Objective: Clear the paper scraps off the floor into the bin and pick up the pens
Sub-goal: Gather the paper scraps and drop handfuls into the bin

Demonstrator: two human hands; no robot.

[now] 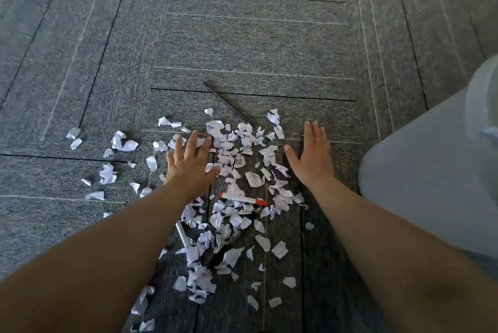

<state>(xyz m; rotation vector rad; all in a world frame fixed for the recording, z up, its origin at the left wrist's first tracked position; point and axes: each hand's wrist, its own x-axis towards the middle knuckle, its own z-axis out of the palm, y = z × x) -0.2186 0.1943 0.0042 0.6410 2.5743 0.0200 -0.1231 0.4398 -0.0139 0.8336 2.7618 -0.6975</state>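
Grey carpet tiles [256, 44] with thin dark and pale lines fill the floor, and the white paper scraps [231, 214] are spread thickly down the middle, thinner out to the left. Nearest us, a silver pen [182, 234] pokes out from under the scraps, running near to far, leaning slightly left at the far end. Just beside it a black pen [230, 242] lies on a diagonal, near-left to far-right, half buried. A little further on, a red-and-white marker [244, 199] sits almost straight across, left to right, scraps over its middle. Now the hands: left hand [188, 163] spread flat, palm down over the pile's left edge; right hand [312, 157] flat too, fingers together, on bare carpet at the pile's right edge. Neither grips anything. This looks like the gathering step, and both palms would need to sweep inward to bunch the scraps. Beyond the fingertips a thin black pen [223, 101] slants from far-left to near-right. At far right, a pale grey rounded shape, possibly the bin [431, 171], I can't tell.
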